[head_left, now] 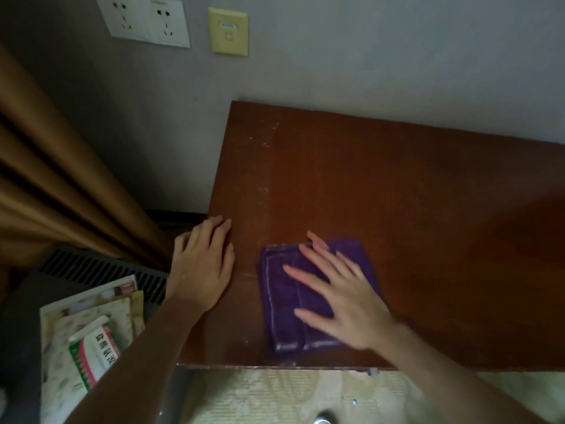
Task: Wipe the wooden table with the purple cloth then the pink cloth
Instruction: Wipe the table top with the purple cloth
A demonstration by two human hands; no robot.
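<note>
Purple stage: my right hand (342, 298), fingers spread flat, presses the purple cloth (284, 301) on the wooden table (397, 185).
Left hand (203, 264): fingers straight, resting on the table edge.
Left to do: pink cloth, which I can't see.

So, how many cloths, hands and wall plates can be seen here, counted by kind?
Cloths: 1, the purple cloth on the wooden table
Hands: 2, left hand, right hand
Wall plates: 2, white socket panel, yellow plate
Total: 5

Dim, soft blur, dark corners, wide-angle distortion
</note>
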